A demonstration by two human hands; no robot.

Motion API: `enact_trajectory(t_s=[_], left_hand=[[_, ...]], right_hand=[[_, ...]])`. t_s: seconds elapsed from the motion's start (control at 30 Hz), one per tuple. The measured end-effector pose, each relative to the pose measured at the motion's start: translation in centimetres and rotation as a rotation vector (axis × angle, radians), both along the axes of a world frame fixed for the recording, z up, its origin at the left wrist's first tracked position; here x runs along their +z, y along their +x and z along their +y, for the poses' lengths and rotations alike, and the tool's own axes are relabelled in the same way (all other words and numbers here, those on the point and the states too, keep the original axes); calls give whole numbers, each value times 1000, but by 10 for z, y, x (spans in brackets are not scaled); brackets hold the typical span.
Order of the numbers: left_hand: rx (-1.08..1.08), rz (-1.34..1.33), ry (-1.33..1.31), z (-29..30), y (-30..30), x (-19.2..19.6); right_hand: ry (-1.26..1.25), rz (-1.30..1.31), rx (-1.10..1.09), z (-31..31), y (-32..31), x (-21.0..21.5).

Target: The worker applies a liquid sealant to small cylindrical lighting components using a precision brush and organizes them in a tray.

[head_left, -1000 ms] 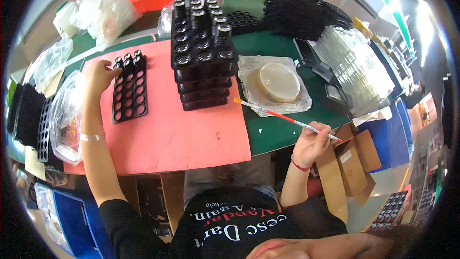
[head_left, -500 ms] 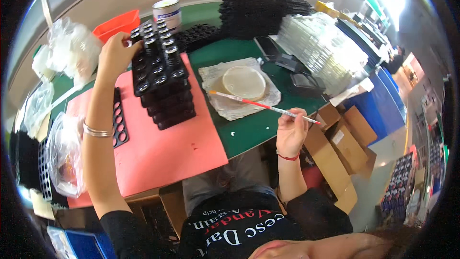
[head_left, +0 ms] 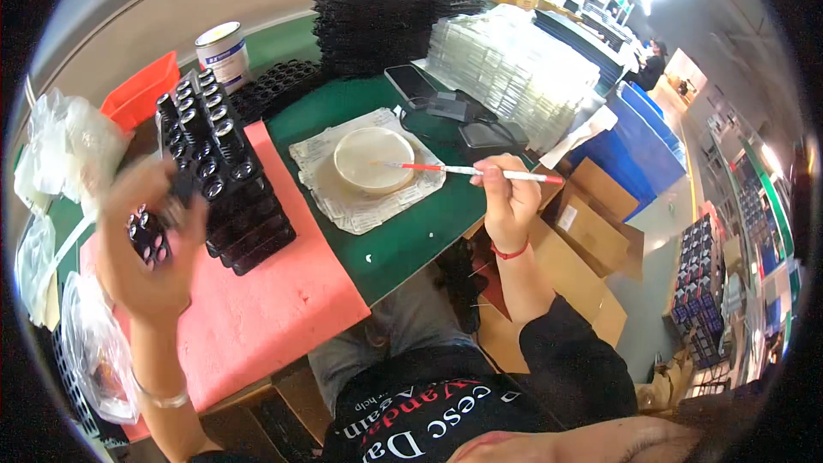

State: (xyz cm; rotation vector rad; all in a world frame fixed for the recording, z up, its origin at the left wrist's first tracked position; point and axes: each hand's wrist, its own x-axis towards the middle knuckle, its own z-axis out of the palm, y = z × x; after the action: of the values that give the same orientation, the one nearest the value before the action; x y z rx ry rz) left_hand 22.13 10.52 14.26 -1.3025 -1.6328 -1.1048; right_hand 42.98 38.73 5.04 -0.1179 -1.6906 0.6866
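Right hand (head_left: 512,203): fingers pinched narrow on a slim brush (head_left: 459,170) with a red and white handle, gripped toward its rear; left hand (head_left: 141,287): fingers curved and blurred, a dark shape between them, cannot tell whether anything is held;

brush location: in the right fingers, bristle end out to their left, over a pale round dish (head_left: 364,187); contact with the contents cannot be told; long axis roughly crosswise and nearly level in view, bristles pointing left, butt pointing right, past the fingers;

seen through the left fingers: a low black tray (head_left: 153,238) on a pink sheet (head_left: 283,313), a few shiny round ends in it, at least some holes showing pink;

right of the left fingers: a stack of black trays (head_left: 253,236), its top tray bearing rows of black cylinders (head_left: 210,99), some standing higher than others;

progress, judged from this layout: low tray seems only part filled, some holes left; top tray looks well stocked; no coating on the cylinders can be made out, so the total left is uncertain;

farther left of the right fingers: paper (head_left: 343,213) under the dish, on the green tabletop (head_left: 403,266)
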Motion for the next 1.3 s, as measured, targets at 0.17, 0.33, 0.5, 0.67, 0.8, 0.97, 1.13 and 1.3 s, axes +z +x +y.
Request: enact_trajectory(t_s=[0.17,0.33,0.5,0.67,0.8,0.97,1.13,1.3], left_hand=[[-404,101,-327,10,21,-56],[-409,-186,-401,13,11,-104],[-410,-460,-404,15,10,-109],[-440,-663,-424,12,10,-110],[-464,-972,-469,7,14,-98],[-558,-1238,-439,6,13,-94],[-584,-1360,-397,5,8,-99],[-575,-1392,-378,1,6,-99]], right_hand=[[30,-66,-31,5,-10,15],[85,-107,-65,7,-21,29],[111,-177,-123,-4,-22,30],[-43,-163,-127,-9,-28,25],[-405,144,-45,13,-36,19],[-592,357,61,15,-25,-5],[-860,438,190,3,-21,-20],[-982,383,478,-14,-22,-34]])
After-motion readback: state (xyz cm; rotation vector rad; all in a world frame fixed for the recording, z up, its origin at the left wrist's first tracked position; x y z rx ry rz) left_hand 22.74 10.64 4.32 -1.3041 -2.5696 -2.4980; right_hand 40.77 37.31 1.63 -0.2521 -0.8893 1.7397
